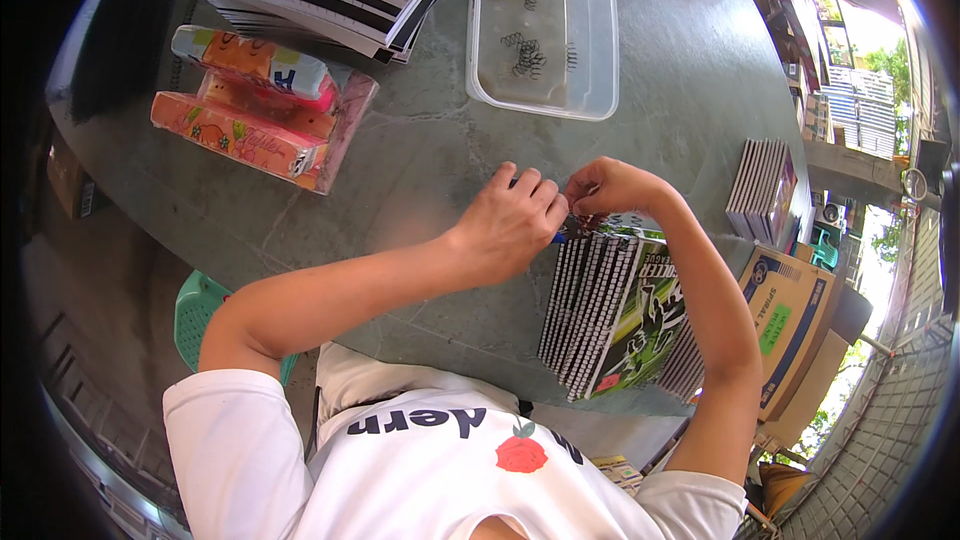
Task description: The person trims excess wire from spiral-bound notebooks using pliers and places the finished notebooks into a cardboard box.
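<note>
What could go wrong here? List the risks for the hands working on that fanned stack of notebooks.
1. The fanned stack of notebooks lies near the table edge; a push might slide some off toward the cardboard box.
2. The left hand and right hand pinch at the spiral end, where a wire tip could prick a finger.
3. Loose springs in the clear tray sit beyond the hands; a hasty reach might scatter them.
</note>
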A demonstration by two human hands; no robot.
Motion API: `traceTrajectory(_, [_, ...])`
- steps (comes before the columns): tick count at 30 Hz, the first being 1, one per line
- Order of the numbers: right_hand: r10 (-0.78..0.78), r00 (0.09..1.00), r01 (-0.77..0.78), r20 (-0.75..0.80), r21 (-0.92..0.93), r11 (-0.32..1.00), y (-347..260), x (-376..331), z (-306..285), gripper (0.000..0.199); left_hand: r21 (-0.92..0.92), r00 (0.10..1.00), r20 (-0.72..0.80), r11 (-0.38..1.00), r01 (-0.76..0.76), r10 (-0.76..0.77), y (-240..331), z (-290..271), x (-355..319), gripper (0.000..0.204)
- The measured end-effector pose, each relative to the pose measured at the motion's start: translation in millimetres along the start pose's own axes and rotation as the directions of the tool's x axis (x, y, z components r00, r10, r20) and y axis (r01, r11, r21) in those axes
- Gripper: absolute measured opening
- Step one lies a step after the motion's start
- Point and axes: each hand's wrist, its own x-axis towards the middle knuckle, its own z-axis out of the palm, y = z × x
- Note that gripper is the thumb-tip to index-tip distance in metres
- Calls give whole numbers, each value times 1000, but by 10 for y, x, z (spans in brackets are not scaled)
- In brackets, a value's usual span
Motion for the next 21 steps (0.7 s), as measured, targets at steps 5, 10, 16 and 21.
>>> traceTrajectory(5, [8,1000,-7,-18,46,999,-25,-26,21,18,-1,999,41,1000,-13,13,49,47,65,31])
traceTrajectory(10, [6,1000,-8,26,83,997,-24,-41,-4,17,-173,947,316,978,120,-60,45,109,84,31])
traceTrajectory(16, [-22,999,20,33,50,999,10,-57,-20,18,-109,999,3,993,34,-34,-14,3,-9,39])
traceTrajectory(21, [12,1000,-12,-7,12,1000,20,-21,-5,17,-87,998,-67,996,13,-19,56,33,46,40])
